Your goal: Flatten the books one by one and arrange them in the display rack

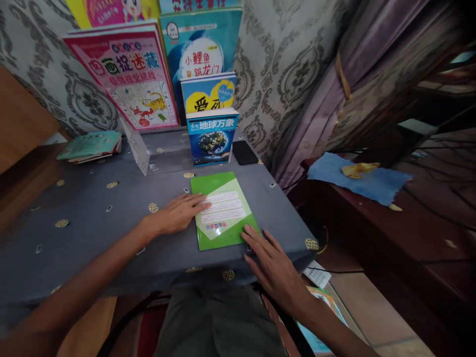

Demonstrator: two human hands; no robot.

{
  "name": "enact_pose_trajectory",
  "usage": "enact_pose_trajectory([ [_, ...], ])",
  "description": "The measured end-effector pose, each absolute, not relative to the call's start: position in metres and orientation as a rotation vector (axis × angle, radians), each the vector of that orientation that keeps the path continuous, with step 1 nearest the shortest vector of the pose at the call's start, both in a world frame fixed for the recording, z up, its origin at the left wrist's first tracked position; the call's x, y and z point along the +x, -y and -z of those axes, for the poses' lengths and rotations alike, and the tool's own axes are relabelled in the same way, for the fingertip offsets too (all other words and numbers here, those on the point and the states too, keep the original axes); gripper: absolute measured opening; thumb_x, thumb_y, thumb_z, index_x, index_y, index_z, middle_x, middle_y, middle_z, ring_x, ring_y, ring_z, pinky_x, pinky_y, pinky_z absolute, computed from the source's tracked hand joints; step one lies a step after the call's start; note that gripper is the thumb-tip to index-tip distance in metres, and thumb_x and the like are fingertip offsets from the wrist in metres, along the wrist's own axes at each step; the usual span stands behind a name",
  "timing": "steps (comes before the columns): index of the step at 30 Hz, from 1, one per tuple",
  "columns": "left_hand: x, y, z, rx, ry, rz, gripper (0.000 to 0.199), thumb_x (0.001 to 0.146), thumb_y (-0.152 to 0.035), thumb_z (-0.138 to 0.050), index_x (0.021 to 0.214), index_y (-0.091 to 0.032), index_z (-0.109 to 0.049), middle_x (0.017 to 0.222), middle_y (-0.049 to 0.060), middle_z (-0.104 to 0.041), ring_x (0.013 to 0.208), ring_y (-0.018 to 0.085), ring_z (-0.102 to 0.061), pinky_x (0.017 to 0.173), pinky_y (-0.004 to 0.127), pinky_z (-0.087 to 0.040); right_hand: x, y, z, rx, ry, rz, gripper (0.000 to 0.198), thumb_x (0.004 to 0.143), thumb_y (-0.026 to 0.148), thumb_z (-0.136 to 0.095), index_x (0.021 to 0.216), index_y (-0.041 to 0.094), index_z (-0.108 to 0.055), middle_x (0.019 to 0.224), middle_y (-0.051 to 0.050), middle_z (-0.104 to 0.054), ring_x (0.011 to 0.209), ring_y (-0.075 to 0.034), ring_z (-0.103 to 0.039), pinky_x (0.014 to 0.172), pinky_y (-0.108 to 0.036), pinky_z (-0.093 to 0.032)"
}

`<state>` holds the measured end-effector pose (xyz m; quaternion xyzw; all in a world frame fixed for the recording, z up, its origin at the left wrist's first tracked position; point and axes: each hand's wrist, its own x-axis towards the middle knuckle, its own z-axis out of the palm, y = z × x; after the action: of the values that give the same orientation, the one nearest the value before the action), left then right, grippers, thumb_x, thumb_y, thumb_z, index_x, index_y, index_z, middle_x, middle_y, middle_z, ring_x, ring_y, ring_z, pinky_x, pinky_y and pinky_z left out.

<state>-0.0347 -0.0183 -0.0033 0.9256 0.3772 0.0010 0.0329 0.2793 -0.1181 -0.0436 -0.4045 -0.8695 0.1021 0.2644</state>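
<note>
A green book with a pale panel of text lies flat near the front edge of the table, its print upside down to me. My left hand rests on its left side, fingers stretched over the cover. At the lower right corner of the book, my right hand touches the cover with its fingertips, fingers spread. Neither hand grips anything. Just behind the book stands a blue book with a globe picture, propped upright in a clear stand.
More upright books lean behind, among them a pink book and a teal book. A black phone lies right of the stand. Stacked thin books sit at the left. A dark red bench with a blue cloth stands right.
</note>
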Motion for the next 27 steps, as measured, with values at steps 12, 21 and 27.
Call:
enact_pose_trajectory([
  [12, -0.010, 0.002, -0.019, 3.117, -0.818, 0.115, 0.050, 0.092, -0.008, -0.049, 0.135, -0.031, -0.050, 0.142, 0.008, -0.060, 0.135, 0.027, -0.052, 0.110, 0.045, -0.038, 0.288, 0.105, 0.041, -1.000, 2.331, -0.269, 0.054, 0.100, 0.024, -0.046, 0.153, 0.033, -0.039, 0.147, -0.007, -0.056, 0.134, -0.028, -0.055, 0.107, -0.055, -0.054],
  [21, -0.015, 0.003, -0.014, 3.123, -0.804, 0.097, 0.054, 0.094, -0.008, -0.047, 0.142, -0.033, -0.044, 0.148, 0.006, -0.055, 0.135, 0.025, -0.053, 0.104, 0.039, -0.043, 0.288, 0.104, 0.039, -1.006, 2.330, -0.240, 0.049, 0.100, 0.023, -0.046, 0.149, 0.030, -0.046, 0.143, -0.009, -0.059, 0.131, -0.029, -0.058, 0.106, -0.053, -0.055],
  [27, -0.002, 0.009, -0.021, 3.315, -0.731, 0.100, 0.043, 0.094, -0.011, -0.051, 0.134, -0.025, -0.051, 0.134, 0.012, -0.064, 0.119, 0.025, -0.063, 0.093, 0.039, -0.048, 0.287, 0.103, 0.037, -1.007, 2.329, -0.216, 0.044, 0.098, 0.020, -0.049, 0.142, 0.026, -0.055, 0.140, -0.010, -0.063, 0.129, -0.027, -0.060, 0.107, -0.048, -0.055],
])
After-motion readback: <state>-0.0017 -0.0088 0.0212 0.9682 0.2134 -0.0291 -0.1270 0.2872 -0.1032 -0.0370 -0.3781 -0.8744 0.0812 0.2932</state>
